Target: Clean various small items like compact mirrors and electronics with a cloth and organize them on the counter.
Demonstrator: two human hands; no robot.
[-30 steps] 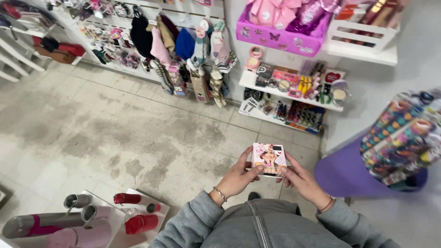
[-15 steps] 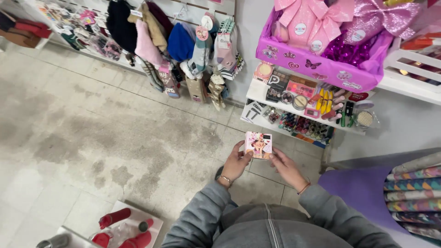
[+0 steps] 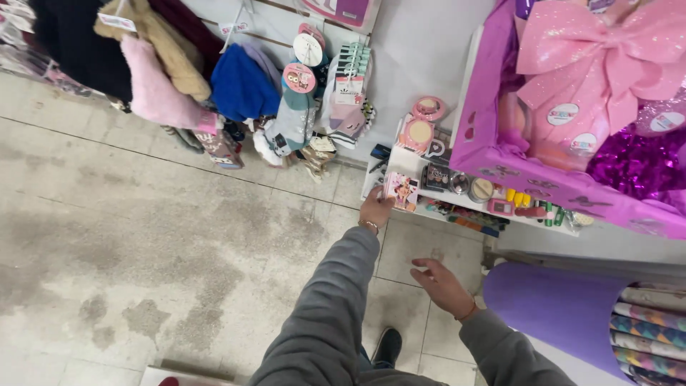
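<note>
Head view | my left hand [image 3: 374, 209] grips the pink box [image 3: 401, 191], fingers closed on it, at the left end of the white shelf [image 3: 411, 163] | right hand [image 3: 441, 285] empty, fingers loosely open, over the floor [image 3: 179, 236]

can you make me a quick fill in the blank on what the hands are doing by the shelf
1. The small pink box is held by the ____ hand.
2. The right hand is open and holds ____.
3. The box is held at the edge of a low white ____ of small cosmetics.
4. The big bow in the purple display box is ____.

Missing words: left; nothing; shelf; pink
</note>
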